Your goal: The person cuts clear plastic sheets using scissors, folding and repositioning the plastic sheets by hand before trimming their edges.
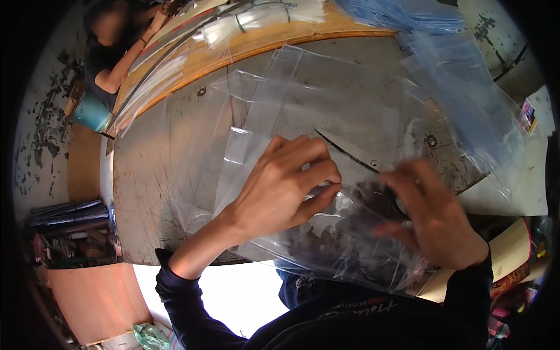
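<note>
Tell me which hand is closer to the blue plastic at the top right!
Right. The right hand is just below the blue plastic in the picture; the left hand is farther off to the left, over the clear plastic.

Clear plastic sheets [338, 102] — glossy, creased, overlapping — lie spread out; a slim dark blade [347, 152] slants over them.

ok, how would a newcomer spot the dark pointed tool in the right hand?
Find the big scuffed grey table. Over it, the blurred right hand holds the dark pointed tool, its thin tip slanting away and leftward, just beyond the left hand. It is narrow, dark and solid, while the plastic sheets around it are broad, clear and glossy.
</note>
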`<state>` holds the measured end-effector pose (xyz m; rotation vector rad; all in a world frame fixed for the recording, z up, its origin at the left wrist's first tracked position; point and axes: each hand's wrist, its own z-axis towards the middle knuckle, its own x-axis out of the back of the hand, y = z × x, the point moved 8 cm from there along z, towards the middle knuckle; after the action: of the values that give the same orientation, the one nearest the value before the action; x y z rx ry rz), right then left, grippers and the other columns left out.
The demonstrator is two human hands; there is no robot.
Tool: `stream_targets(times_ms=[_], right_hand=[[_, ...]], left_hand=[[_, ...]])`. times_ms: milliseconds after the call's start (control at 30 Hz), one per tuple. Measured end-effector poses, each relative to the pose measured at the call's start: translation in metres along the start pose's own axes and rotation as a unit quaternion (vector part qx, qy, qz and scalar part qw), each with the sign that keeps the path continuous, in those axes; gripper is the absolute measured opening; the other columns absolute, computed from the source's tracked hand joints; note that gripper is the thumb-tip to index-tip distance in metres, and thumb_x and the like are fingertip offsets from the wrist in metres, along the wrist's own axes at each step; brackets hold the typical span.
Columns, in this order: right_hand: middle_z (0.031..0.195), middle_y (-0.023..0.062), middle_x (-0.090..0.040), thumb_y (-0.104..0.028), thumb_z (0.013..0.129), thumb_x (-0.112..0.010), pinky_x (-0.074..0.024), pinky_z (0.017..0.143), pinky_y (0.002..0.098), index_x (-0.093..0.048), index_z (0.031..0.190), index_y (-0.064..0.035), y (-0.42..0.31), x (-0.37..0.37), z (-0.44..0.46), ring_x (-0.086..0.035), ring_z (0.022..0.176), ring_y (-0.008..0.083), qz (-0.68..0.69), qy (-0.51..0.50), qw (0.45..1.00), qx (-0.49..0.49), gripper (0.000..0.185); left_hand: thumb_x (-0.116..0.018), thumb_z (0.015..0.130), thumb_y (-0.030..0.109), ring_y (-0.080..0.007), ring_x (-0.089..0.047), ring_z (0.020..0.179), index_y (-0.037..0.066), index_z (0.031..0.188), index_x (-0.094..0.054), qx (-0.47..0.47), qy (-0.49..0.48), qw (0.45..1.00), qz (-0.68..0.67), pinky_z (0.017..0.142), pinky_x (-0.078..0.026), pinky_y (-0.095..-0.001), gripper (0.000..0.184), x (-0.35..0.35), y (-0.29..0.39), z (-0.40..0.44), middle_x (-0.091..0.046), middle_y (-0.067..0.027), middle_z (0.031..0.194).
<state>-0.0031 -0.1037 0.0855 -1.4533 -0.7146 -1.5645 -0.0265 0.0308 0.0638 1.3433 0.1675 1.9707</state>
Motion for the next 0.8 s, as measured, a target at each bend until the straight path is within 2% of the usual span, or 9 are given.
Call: stream_targets(times_ms=[33,133,333,400,467,500,533,633,800], right_hand=[[0.076,0.0128,-0.058,-0.022,0.080,-0.065,-0.0485,0.051,0.0339,-0.049,0.104,0.0016,-0.007,-0.008,0.002,-0.060,0.062,0.0234,0.129,-0.034,0.991,0.027,0.037],[0.057,0.0076,-0.056,-0.022,0.083,-0.061,-0.0429,0.038,0.0344,-0.048,0.094,0.0005,-0.022,-0.047,0.001,-0.056,0.043,0.0217,0.156,-0.085,0.982,0.067,0.028],[0.047,0.0063,-0.052,-0.019,0.087,-0.053,-0.0375,0.032,0.0351,-0.047,0.092,-0.0014,-0.030,-0.043,0.004,-0.053,0.036,0.0208,0.130,-0.065,0.978,0.152,0.019],[0.048,0.0061,-0.052,-0.019,0.087,-0.052,-0.0380,0.032,0.0353,-0.048,0.093,-0.0030,-0.030,-0.047,0.002,-0.054,0.037,0.0210,0.148,-0.089,0.970,0.171,0.018],[0.048,0.0059,-0.052,-0.020,0.087,-0.052,-0.0385,0.033,0.0355,-0.048,0.094,-0.0046,-0.035,-0.050,-0.007,-0.054,0.038,0.0211,0.166,-0.116,0.960,0.193,0.017],[0.050,0.0053,-0.053,-0.022,0.088,-0.051,-0.0400,0.035,0.0354,-0.048,0.095,-0.0064,-0.037,-0.057,-0.015,-0.054,0.038,0.0214,0.211,-0.177,0.946,0.173,0.017],[0.051,0.0046,-0.054,-0.024,0.089,-0.050,-0.0416,0.037,0.0354,-0.049,0.097,-0.0083,-0.036,-0.063,-0.021,-0.054,0.039,0.0216,0.255,-0.235,0.925,0.153,0.017],[0.056,0.0057,-0.057,-0.021,0.086,-0.058,-0.0427,0.042,0.0336,-0.053,0.090,-0.0090,-0.012,-0.051,-0.020,-0.056,0.044,0.0231,0.234,-0.189,0.949,0.089,0.014],[0.059,0.0070,-0.059,-0.016,0.083,-0.064,-0.0423,0.045,0.0319,-0.054,0.086,-0.0074,-0.002,-0.051,-0.017,-0.060,0.050,0.0238,0.298,-0.157,0.940,0.055,0.014]], left_hand=[[-0.075,0.063,0.004,-0.0162,-0.053,0.071,0.010,0.074,-0.063,0.006,0.005,1.000,-0.010,0.064,-0.034,-0.0307,0.018,0.001,-0.001,0.000,-0.053,0.0000,0.074],[-0.073,0.060,0.001,-0.0161,-0.052,0.071,0.009,0.073,-0.061,0.027,0.017,0.999,0.008,0.067,-0.032,-0.0311,0.019,0.003,-0.001,-0.002,-0.051,-0.0009,0.074],[-0.068,0.053,-0.004,-0.0173,-0.050,0.072,0.007,0.068,-0.055,0.064,0.077,0.993,0.066,0.073,-0.030,-0.0320,0.022,0.008,0.003,-0.001,-0.050,-0.0035,0.075],[-0.069,0.056,-0.001,-0.0219,-0.053,0.078,0.009,0.069,-0.056,0.051,0.106,0.988,0.098,0.077,-0.031,-0.0444,0.021,0.017,0.006,0.002,-0.050,-0.0039,0.076],[-0.067,0.060,-0.001,-0.0263,-0.054,0.077,0.006,0.070,-0.056,0.055,0.259,0.837,0.478,0.076,-0.037,-0.0466,0.016,0.066,-0.012,-0.005,-0.054,-0.0085,0.077],[-0.065,0.067,0.001,-0.0275,-0.056,0.072,0.002,0.073,-0.057,0.113,0.311,0.875,0.354,0.068,-0.043,-0.0423,0.010,0.117,-0.047,-0.017,-0.057,-0.0118,0.075],[-0.065,0.072,0.003,-0.0267,-0.057,0.067,0.000,0.074,-0.057,0.122,0.327,0.837,0.421,0.062,-0.045,-0.0346,0.009,0.148,-0.053,-0.029,-0.058,-0.0126,0.073],[-0.061,0.082,0.012,-0.0313,-0.060,0.069,0.001,0.082,-0.057,0.168,0.372,0.749,0.522,0.060,-0.046,-0.0404,0.011,0.207,-0.077,-0.077,-0.059,-0.0148,0.077],[-0.043,0.091,0.026,-0.0405,-0.058,0.080,0.005,0.089,-0.058,0.461,0.231,0.653,0.554,0.067,-0.045,-0.0475,0.026,0.260,-0.128,-0.172,-0.060,-0.0186,0.086]])
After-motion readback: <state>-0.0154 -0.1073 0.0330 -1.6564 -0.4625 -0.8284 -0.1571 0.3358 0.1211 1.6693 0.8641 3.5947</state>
